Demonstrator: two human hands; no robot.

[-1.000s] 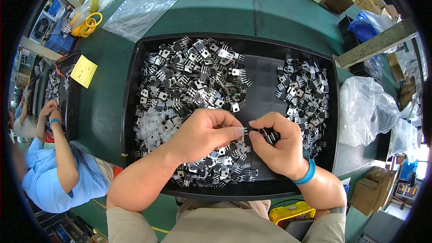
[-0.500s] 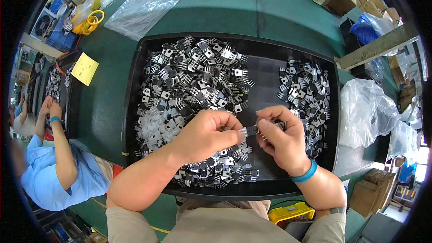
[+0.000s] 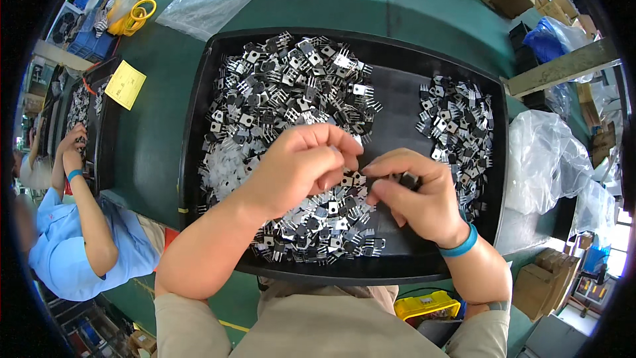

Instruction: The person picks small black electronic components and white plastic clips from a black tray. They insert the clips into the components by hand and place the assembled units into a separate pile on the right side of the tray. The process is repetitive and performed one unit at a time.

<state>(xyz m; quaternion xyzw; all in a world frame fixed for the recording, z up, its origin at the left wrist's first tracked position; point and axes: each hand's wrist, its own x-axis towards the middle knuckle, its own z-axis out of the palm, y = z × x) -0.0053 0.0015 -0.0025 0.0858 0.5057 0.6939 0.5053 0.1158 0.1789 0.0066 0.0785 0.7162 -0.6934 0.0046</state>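
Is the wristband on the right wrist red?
No, the wristband behind the right hand is blue.

Small black component (image 3: 405,179): pinched in the right hand (image 3: 417,195) fingertips, mostly hidden, orientation not discernible. Loose components (image 3: 291,93): small black bodies with silver tabs and thin metal legs, heaped at random angles across the left and near part of the black tray (image 3: 397,59). A second, smaller heap (image 3: 457,126) lies at the tray's right side.
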